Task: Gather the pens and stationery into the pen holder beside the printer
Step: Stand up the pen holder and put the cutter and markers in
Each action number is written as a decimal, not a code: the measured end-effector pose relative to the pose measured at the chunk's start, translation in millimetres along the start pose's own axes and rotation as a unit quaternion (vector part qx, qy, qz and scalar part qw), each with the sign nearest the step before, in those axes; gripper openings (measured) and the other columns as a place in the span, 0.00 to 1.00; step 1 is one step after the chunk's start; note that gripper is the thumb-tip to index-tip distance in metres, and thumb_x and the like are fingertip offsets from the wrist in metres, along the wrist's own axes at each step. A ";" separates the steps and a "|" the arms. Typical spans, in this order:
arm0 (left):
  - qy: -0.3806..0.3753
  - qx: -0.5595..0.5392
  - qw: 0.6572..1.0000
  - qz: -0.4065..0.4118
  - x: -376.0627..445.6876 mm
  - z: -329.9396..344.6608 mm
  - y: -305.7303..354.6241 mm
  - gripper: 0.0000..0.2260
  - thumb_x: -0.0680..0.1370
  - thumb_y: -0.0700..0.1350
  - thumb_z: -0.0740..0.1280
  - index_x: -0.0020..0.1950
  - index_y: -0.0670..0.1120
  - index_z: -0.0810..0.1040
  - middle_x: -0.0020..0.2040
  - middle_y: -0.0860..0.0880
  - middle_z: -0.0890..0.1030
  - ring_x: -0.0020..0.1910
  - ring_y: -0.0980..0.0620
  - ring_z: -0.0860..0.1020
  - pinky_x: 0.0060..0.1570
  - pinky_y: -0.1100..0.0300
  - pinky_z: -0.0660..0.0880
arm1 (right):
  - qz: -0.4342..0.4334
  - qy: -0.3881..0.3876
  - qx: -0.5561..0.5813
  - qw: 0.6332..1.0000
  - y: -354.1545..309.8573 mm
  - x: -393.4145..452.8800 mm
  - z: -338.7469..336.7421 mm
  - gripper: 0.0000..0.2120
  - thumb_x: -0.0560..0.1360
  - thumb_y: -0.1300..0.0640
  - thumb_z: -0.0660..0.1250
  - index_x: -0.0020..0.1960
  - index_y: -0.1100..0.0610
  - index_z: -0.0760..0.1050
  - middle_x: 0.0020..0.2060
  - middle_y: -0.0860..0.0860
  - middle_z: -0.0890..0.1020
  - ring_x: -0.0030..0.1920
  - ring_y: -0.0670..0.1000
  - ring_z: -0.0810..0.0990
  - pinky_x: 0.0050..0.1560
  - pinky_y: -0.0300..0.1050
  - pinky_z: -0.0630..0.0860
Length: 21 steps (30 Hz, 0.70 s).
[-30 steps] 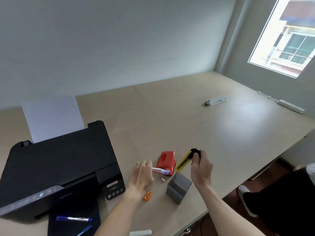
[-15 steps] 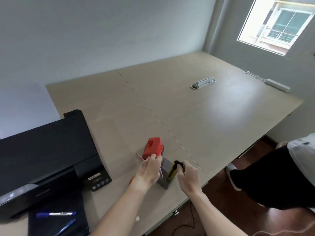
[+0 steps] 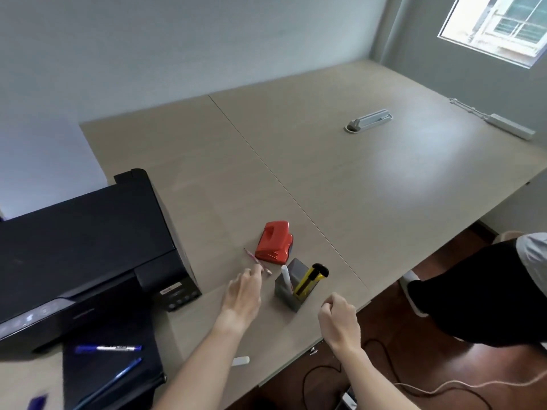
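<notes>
Single head-worn wide-angle view, looking forward and down across the counter (image 3: 325, 179) from its near edge; printer (image 3: 88, 232) at left, window (image 3: 500, 25) upper right.

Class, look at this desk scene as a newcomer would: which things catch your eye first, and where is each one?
The red hole punch stands out first, mid-desk just behind the grey pen holder, where a yellow utility knife and a white marker stand tilted. The black printer fills the left. The left hand reaches toward a pencil.

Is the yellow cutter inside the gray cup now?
In. The yellow cutter stands tilted in the gray pen holder, black end poking out, beside a white marker.
</notes>
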<state>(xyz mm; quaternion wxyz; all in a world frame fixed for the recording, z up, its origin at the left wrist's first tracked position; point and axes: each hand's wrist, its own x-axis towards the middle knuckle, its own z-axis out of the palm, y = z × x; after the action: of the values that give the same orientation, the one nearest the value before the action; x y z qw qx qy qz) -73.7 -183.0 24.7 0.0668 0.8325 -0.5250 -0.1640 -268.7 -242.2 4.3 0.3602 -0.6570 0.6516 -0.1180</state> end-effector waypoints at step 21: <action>-0.043 0.000 0.998 -0.034 8.7 44.1 -63.6 0.18 0.76 0.45 0.67 0.64 0.47 0.68 0.56 0.41 0.77 0.54 0.39 0.79 0.51 0.47 0.74 | -0.312 -0.178 -0.177 0.916 2.2 -78.8 142.5 0.10 0.71 0.48 0.62 0.48 0.51 0.73 0.47 0.52 0.75 0.48 0.56 0.75 0.50 0.47 0.69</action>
<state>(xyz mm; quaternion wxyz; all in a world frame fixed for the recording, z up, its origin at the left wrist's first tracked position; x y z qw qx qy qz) -31.2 -160.1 -36.5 0.0384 0.8423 -0.4984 -0.2015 -191.0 -122.2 -73.9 0.2933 -0.8901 0.3487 0.0120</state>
